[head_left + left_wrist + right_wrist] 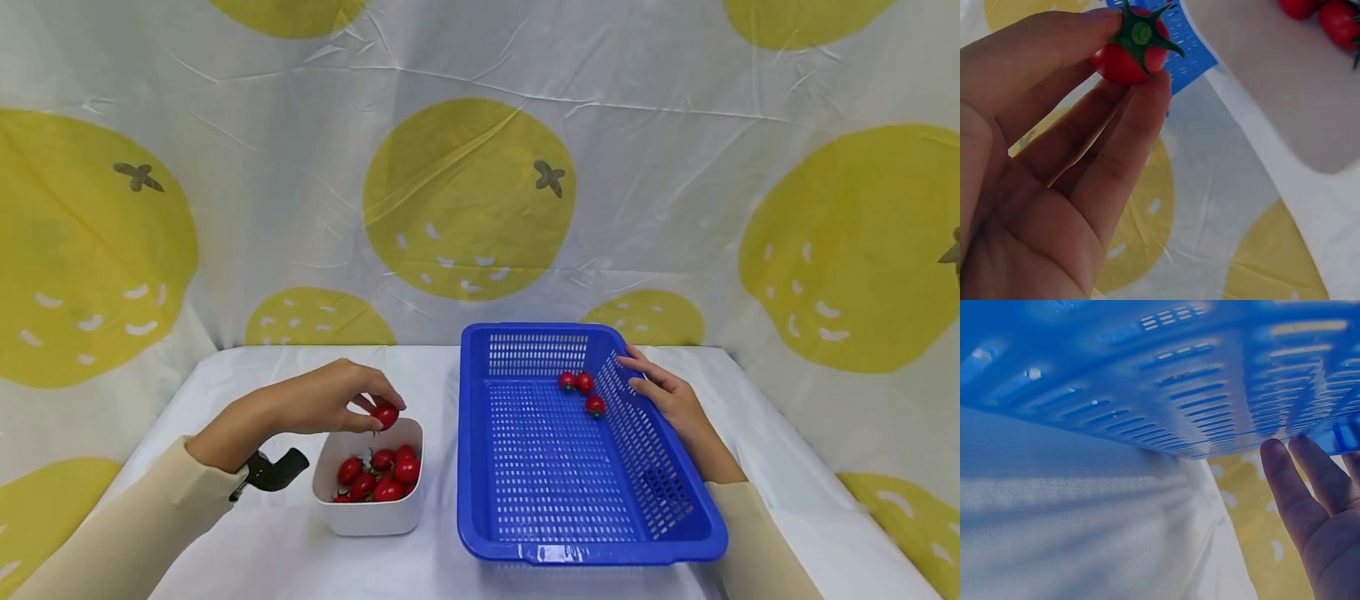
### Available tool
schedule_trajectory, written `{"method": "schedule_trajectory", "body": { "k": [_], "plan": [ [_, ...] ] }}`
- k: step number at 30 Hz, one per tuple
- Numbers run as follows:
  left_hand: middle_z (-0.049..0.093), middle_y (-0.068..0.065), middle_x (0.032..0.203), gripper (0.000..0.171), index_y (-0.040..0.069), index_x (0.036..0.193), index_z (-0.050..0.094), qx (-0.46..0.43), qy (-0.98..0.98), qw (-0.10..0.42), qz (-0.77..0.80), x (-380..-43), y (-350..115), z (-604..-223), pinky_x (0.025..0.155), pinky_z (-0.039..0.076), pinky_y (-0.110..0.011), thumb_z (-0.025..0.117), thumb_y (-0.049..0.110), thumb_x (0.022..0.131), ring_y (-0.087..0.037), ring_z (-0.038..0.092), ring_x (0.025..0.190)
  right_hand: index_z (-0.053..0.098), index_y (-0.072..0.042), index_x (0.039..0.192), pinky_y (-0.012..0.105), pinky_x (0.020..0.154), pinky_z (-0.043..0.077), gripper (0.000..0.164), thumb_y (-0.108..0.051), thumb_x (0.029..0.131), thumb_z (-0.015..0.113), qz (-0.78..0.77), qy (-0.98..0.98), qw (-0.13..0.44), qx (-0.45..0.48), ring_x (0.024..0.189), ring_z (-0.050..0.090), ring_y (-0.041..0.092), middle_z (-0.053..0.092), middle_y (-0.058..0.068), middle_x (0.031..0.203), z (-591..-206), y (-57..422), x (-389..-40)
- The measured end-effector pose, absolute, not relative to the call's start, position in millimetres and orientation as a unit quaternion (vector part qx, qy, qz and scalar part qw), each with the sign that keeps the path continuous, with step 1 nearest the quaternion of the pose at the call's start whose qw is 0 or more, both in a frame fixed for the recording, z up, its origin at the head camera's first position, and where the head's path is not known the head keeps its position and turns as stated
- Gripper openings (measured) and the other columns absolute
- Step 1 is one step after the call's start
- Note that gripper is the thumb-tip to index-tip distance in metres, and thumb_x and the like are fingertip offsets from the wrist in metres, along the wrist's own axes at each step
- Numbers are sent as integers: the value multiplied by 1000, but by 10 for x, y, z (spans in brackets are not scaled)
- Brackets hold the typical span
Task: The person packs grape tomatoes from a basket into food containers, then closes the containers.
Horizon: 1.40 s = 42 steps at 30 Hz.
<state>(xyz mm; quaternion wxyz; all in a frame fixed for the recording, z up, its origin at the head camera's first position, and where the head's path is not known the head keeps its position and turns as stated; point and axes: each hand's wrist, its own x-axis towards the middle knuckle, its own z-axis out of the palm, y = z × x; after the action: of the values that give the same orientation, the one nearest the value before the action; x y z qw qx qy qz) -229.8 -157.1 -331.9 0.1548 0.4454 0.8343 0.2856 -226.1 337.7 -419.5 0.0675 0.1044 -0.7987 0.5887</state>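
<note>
In the head view my left hand [330, 400] pinches a red cherry tomato [386, 415] between thumb and fingertips, just above the far rim of a white square container [375, 518]. Its green calyx [1141, 34] faces the left wrist camera. Several cherry tomatoes [388, 490] lie inside the container. On the right, my right hand [671, 404] holds the side rim of a blue perforated basket [551, 552]; some fingers reach over the rim, while other fingertips [1275, 453] touch its outer side. Three cherry tomatoes [595, 406] sit toward the basket's far right corner.
White cloth [255, 550] covers the table under both containers. Behind stands a hanging curtain [637, 208] printed with yellow fruit. A black strap [276, 471] sticks out at the left wrist. A narrow gap separates the white container from the basket.
</note>
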Motion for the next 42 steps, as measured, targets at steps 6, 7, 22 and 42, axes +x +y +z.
{"method": "schedule_trajectory", "body": {
  "k": [6, 7, 22, 42],
  "plan": [
    [65, 3, 103, 29, 5, 115, 68, 423, 837, 179, 296, -2208, -1648, -3441, 83, 54, -27, 67, 0, 86, -14, 65, 97, 47, 5, 138, 6, 95, 35, 44, -15, 99, 54, 597, -793, 60, 102, 145, 18, 29, 25, 10, 157, -4193, 3382, -2250],
    [65, 3, 104, 29, 5, 115, 68, 420, 838, 182, 297, -2198, -1654, -3459, 83, 54, -26, 68, 1, 86, -14, 65, 97, 47, 5, 138, 6, 95, 35, 44, -15, 99, 54, 598, -792, 60, 102, 145, 18, 29, 25, 9, 157, -4194, 3382, -2248],
    [67, 2, 101, 27, 5, 112, 69, 398, 844, 199, 300, -2148, -1709, -3584, 82, 53, -23, 69, 2, 85, -14, 65, 94, 47, 4, 139, 7, 95, 36, 44, -16, 100, 53, 603, -789, 55, 106, 145, 17, 30, 24, 9, 157, -4200, 3377, -2260],
    [67, -5, 107, 26, 4, 112, 69, 395, 849, 193, 293, -2173, -1716, -3626, 82, 53, -23, 67, 2, 86, -23, 66, 96, 46, 4, 139, 7, 95, 36, 44, -16, 100, 53, 607, -786, 58, 104, 145, 18, 30, 24, 10, 157, -4205, 3381, -2254]
  ]
}}
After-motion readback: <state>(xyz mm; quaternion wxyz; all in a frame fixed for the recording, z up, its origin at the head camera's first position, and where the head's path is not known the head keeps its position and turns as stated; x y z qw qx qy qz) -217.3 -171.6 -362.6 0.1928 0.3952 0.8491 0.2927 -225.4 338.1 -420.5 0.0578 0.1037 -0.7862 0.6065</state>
